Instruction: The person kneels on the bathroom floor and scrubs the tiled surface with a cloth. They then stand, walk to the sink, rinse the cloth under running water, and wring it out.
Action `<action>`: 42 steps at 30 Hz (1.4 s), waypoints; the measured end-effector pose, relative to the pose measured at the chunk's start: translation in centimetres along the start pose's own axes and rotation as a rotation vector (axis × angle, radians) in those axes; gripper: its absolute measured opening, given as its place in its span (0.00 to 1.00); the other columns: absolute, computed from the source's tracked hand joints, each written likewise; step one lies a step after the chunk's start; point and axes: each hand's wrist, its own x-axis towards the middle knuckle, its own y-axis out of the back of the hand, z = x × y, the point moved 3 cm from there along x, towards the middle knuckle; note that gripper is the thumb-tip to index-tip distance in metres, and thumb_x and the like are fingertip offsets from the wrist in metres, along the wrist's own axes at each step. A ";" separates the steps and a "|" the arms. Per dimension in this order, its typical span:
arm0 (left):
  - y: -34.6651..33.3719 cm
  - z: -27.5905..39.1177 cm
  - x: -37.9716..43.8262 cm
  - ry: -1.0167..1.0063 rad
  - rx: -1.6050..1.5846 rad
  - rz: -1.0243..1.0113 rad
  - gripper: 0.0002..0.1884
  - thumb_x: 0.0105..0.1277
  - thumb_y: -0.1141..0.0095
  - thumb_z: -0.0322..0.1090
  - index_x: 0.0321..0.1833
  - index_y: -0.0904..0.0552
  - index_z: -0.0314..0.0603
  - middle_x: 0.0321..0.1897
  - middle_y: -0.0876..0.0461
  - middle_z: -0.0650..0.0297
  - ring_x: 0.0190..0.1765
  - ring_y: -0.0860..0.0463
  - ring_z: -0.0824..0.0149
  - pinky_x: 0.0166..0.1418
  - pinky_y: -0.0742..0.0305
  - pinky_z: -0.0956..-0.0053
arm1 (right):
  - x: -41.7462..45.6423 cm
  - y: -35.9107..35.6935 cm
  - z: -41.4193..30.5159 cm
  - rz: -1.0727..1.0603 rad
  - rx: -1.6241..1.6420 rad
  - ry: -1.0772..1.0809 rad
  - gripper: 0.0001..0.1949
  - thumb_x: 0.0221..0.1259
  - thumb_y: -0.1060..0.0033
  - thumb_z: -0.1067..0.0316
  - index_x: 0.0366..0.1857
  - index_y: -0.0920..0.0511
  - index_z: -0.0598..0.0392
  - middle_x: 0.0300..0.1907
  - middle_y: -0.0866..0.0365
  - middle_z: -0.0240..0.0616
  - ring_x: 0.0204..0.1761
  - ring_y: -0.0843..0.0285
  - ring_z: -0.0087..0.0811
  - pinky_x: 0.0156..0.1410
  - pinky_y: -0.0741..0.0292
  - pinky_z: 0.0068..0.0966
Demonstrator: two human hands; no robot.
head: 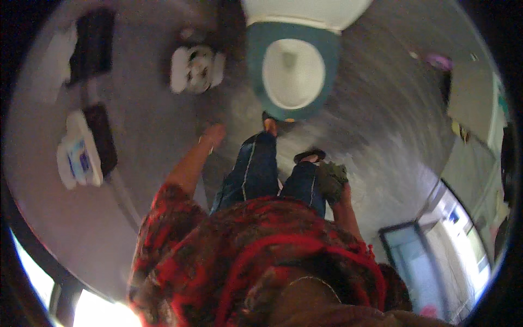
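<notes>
At the top middle stands a toilet with a teal seat (254, 61) around a pale bowl (293, 73), its pale lid (306, 10) raised. My left hand (214, 134), blurred, hangs left of my legs, near no object; its fingers are too blurred to read. On the other side, my right hand (345, 190) grips a crumpled greenish-grey cloth (333, 180) beside my right leg. The cloth hides most of the fingers. My feet in dark sandals (309, 155) stand on the floor just before the toilet.
A white container (179, 69) with unclear contents is left of the toilet. Further left are a dark bin-like box (100, 139), a white package with blue print (81, 159) and a dark hanging piece (92, 45). A dark-framed pane (412, 265) stands at lower right, a pink item (439, 62) at upper right.
</notes>
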 end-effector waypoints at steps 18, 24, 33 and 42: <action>1.0 18.3 -1.4 -0.204 0.832 -0.003 0.11 0.60 0.50 0.36 0.41 0.17 0.44 0.39 0.17 0.50 0.44 0.16 0.51 0.46 0.21 0.58 | -11.3 28.1 -5.4 -0.892 0.633 0.560 0.22 0.70 0.58 0.46 0.55 0.26 0.50 0.50 0.21 0.42 0.46 0.21 0.40 0.46 0.21 0.39; -0.9 30.8 -2.2 -0.294 0.698 -0.045 0.11 0.60 0.50 0.37 0.41 0.17 0.44 0.37 0.17 0.51 0.42 0.16 0.52 0.44 0.21 0.59 | -16.1 40.2 -5.3 -0.542 0.717 0.792 0.25 0.70 0.61 0.42 0.55 0.25 0.50 0.46 0.20 0.36 0.43 0.21 0.36 0.45 0.20 0.37; -6.0 44.8 -1.1 -0.360 0.689 -0.169 0.11 0.60 0.50 0.37 0.40 0.17 0.44 0.34 0.17 0.52 0.39 0.16 0.54 0.42 0.22 0.61 | -19.2 45.1 -12.3 -0.058 0.955 0.789 0.23 0.68 0.59 0.40 0.51 0.25 0.48 0.36 0.22 0.32 0.35 0.23 0.33 0.37 0.24 0.34; -9.7 59.2 7.0 -0.355 0.681 -0.262 0.11 0.60 0.50 0.38 0.39 0.18 0.44 0.32 0.17 0.53 0.36 0.17 0.56 0.40 0.22 0.62 | -15.0 49.3 -26.6 -0.033 0.971 0.806 0.28 0.70 0.68 0.39 0.61 0.30 0.48 0.51 0.21 0.38 0.46 0.21 0.38 0.48 0.22 0.39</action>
